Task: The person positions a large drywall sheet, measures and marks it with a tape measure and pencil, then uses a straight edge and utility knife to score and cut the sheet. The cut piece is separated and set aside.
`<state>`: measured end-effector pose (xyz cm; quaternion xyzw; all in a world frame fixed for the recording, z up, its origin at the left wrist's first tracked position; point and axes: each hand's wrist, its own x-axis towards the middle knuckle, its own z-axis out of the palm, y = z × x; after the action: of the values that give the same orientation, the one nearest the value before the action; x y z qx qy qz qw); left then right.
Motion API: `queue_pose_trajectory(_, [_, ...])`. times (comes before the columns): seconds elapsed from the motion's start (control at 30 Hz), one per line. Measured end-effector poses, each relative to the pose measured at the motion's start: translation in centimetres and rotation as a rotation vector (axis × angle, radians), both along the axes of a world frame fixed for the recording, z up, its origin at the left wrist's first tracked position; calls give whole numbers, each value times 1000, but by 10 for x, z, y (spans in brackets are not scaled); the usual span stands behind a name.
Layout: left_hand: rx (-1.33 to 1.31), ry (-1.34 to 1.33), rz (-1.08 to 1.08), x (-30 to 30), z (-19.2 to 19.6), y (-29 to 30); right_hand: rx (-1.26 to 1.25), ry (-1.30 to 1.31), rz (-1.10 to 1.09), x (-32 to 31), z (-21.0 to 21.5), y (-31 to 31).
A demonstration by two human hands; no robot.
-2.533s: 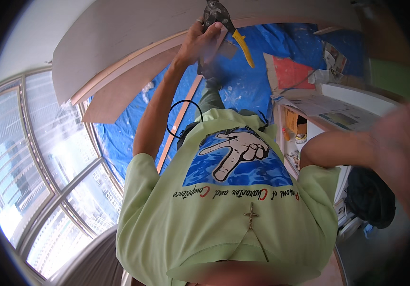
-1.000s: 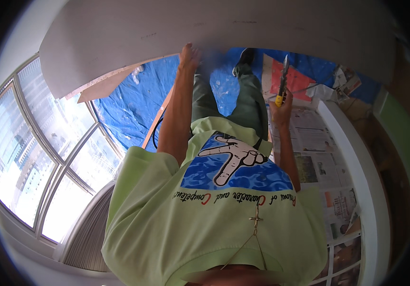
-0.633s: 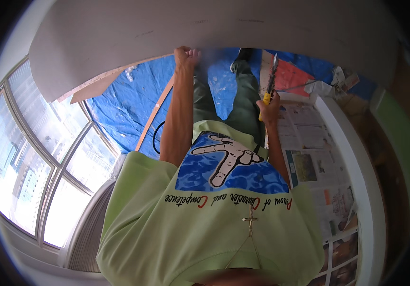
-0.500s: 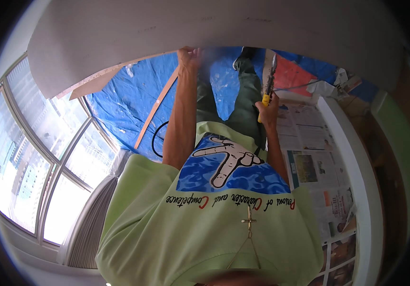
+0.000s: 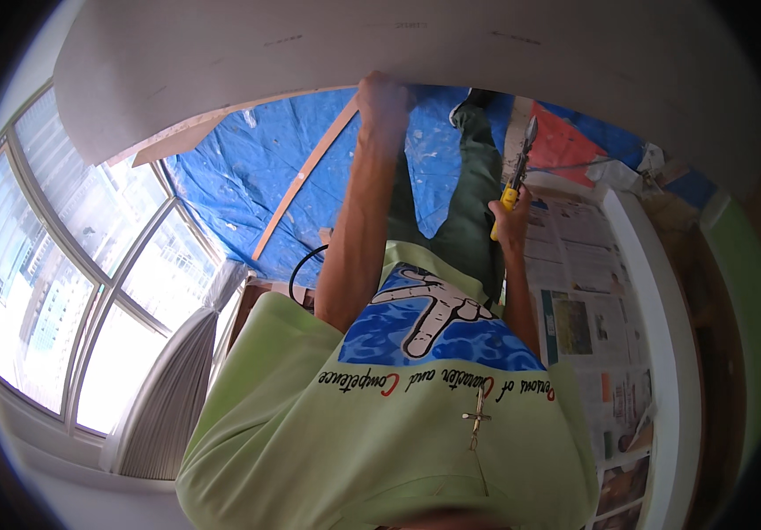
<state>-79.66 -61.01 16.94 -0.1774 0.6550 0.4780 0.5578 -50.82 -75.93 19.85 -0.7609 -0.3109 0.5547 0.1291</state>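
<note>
1. Bright at left from windows [image 5: 40, 252], with blue sheeting [image 5: 230, 181] spread below and a wooden strip [image 5: 305, 178] across it.
2. Lined with newspaper [image 5: 575, 252] along the desk [image 5: 663, 309] at right.
3. At the near edge of a large gray panel [image 5: 398, 44] with the left hand [image 5: 383, 102], too blurred to tell whether gripping.
4. Gripping yellow-handled snips [image 5: 511, 193] in the right hand [image 5: 511, 221], tip pointing away, near the desk's left edge.

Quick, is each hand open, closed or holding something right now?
Left hand: at the board's edge; blur hides whether it grips.
Right hand: closed, holding the yellow-handled tool.
</note>
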Motion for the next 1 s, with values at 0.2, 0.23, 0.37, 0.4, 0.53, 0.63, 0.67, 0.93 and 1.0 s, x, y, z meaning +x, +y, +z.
queue_pose_trajectory(0.2, [108,28,83,-6,-19,-9,81,-7,46,12,6,1])
queue_pose_trajectory(0.23, [164,-66,266,-6,-16,-9,91,-8,57,15,7,1])
queue_pose_trajectory(0.37, [257,-254,636,6,6,-7,-107,72,87,33,15,7])
queue_pose_trajectory(0.4, [312,-272,579,9,12,-7,-77,181,81,37,18,10])
queue_pose_trajectory(0.53, [382,-289,355,37,15,-8,-156,433,52,39,33,23])
queue_pose_trajectory(0.63, [361,-193,66,67,0,-10,-230,442,162,25,42,33])
queue_pose_trajectory(0.67, [350,-163,-11,74,-5,-11,-219,430,208,19,44,36])
queue_pose_trajectory(0.93, [376,-145,-103,83,-12,-11,-184,396,136,-11,42,49])
queue_pose_trajectory(1.0, [345,-138,-101,85,-7,-8,-165,382,142,-14,42,51])
